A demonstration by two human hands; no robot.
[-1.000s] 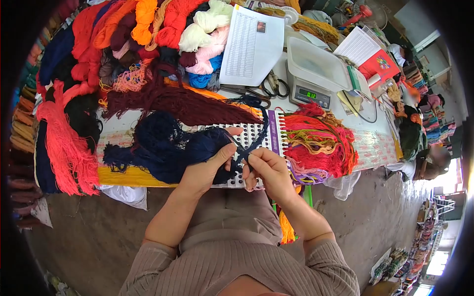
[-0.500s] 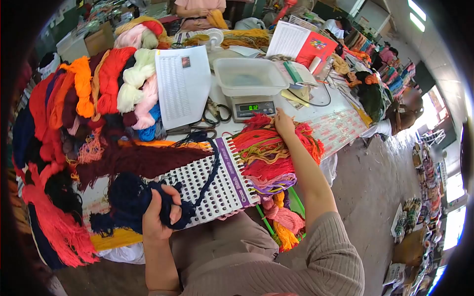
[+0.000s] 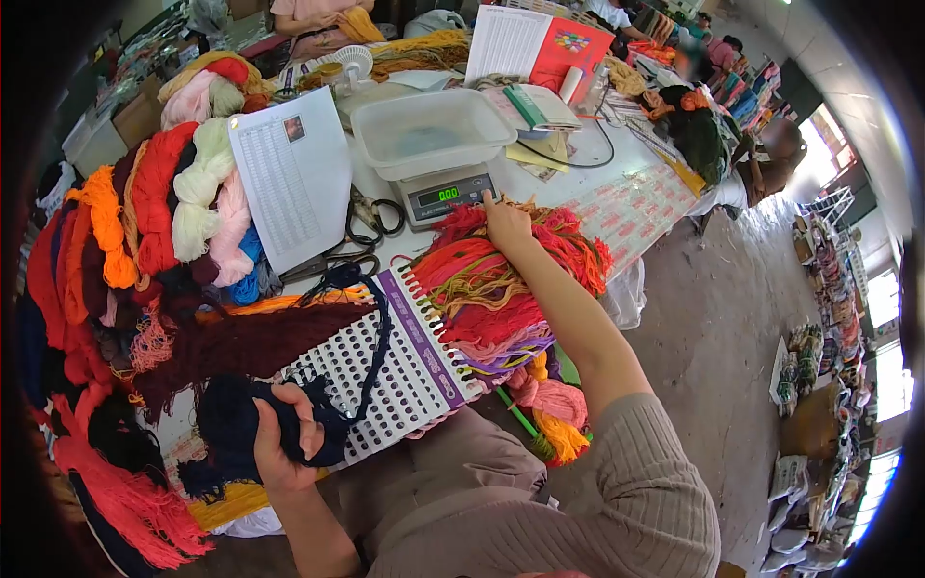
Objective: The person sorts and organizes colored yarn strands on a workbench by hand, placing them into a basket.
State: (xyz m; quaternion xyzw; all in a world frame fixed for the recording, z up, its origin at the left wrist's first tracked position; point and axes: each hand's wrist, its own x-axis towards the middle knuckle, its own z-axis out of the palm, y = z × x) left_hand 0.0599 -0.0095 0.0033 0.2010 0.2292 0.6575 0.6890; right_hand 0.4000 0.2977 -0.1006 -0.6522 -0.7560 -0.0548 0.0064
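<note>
The left hand (image 3: 287, 441) is closed around a bundle of navy yarn (image 3: 236, 424) at about 7 o'clock in the view, fingers curled over the top of the bundle. A strand of the same navy yarn loops up from the hand across the perforated white card (image 3: 385, 376), which lies tilted on the near edge of the counter (image 3: 626, 207) with a purple strip along its right side.

The right hand (image 3: 506, 223) reaches forward to about 12 o'clock from the card and rests on a heap of mixed red, orange and green yarn (image 3: 501, 279). Its fingers press down into the top of the heap; whether they pinch a strand I cannot tell. The heap lies just beside the card's purple edge, at 3 o'clock from it, and some strands hang over the counter's near edge.

Just beyond the right hand, at 11 o'clock from it, stands a digital scale (image 3: 438, 197) with a clear plastic tub (image 3: 429, 130) on top. To the scale's 9 o'clock lie black scissors (image 3: 371, 217) and a printed sheet of paper (image 3: 294, 183). At 9 o'clock from the card a long dark maroon bundle (image 3: 241, 342) stretches across the counter, and skeins of orange, red, cream and pink yarn (image 3: 164, 212) are piled beyond it. Another person (image 3: 318, 14) sits at the far side of the counter at 12 o'clock.
</note>
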